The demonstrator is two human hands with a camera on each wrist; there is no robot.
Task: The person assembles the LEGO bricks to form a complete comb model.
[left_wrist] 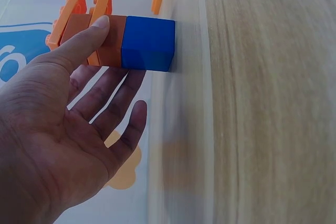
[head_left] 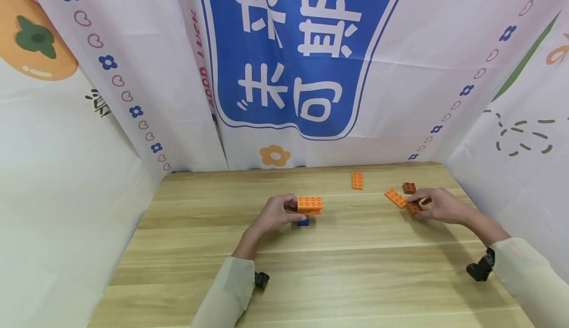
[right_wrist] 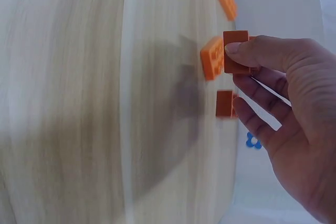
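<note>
- Block stack (head_left: 309,203), orange/brown w/ blue btm, pinched by L hand (head_left: 276,213).
- Brown block (head_left: 414,208) pinched by R hand (head_left: 440,206).
- Flat orange block (head_left: 395,198) seen just beside, on tbl (head_left: 346,278).

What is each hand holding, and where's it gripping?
The left hand grips a tower of orange, brown and blue plastic blocks by its brown-and-orange middle. The right hand pinches a brown, studded plastic block by its sides.

Bright, even light on the table (head_left: 355,273) — and a soft shadow slants over its right side! Left-wrist view's dimmer — blurry sheen along its far edge.
</note>
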